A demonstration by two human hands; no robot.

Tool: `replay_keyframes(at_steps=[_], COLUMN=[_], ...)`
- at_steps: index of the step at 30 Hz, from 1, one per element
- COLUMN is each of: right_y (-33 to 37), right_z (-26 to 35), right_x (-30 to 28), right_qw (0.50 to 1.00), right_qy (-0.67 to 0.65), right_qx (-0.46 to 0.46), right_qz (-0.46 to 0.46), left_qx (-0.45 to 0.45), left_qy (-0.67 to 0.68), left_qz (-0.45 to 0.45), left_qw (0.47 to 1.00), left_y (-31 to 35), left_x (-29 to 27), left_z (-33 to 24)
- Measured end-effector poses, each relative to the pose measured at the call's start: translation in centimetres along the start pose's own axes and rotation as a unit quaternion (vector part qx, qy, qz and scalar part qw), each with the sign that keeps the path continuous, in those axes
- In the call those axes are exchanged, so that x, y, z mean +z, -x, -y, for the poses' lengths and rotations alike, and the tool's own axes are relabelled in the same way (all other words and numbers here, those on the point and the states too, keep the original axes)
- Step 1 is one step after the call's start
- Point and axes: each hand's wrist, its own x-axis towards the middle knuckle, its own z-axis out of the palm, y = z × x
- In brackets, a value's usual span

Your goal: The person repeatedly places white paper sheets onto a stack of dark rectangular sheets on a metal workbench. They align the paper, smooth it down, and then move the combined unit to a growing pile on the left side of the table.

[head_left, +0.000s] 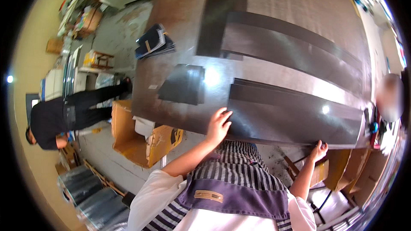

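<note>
A long dark sheet (291, 115), smooth and slightly shiny, lies along the near edge of the brown table (180, 115), on top of other sheets whose edges show behind it. At its left end is my left hand (219, 125), fingers apart, with the tips touching the short edge. My right hand (319, 150) has its fingers closed at the front edge, toward the right end; its underside is hidden. Farther back lie another long dark strip (291, 49) and a dark strip (220, 17) pointing away from me.
Dark cut pieces (184, 84) and a banded dark bundle (154, 42) lie on the table's left part. An open cardboard box (137, 141) stands beside its left edge. A person in black (55, 115) is at far left. More cartons (346, 167) stand below right.
</note>
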Motion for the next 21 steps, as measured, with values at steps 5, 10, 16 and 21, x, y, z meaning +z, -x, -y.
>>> replay_keyframes(at_steps=[5,10,16,21], right_y=[0.6,6.0,16.9,22.0], right_z=[1.7,12.6,25.6,29.8], right_x=[-0.8,-1.7,-1.0,-1.4], right_qw=[0.997,0.978,0.855,0.791], right_qy=[0.082,-0.029,-0.133,-0.185], right_qx=[0.009,-0.198,-0.371,-0.404], right_qz=[0.006,0.056,0.338,0.421], left_qx=[0.003,-0.024,0.032,0.008], left_qy=[0.029,0.075,0.010,-0.164], left_qz=[-0.025,-0.049,-0.025,-0.228], left_qw=[0.999,0.996,0.999,0.960], left_y=[-0.6,-0.7,-1.3,-7.2], left_x=[0.6,1.2,-1.9,-11.2], left_z=[-0.3,0.2,0.6,7.3])
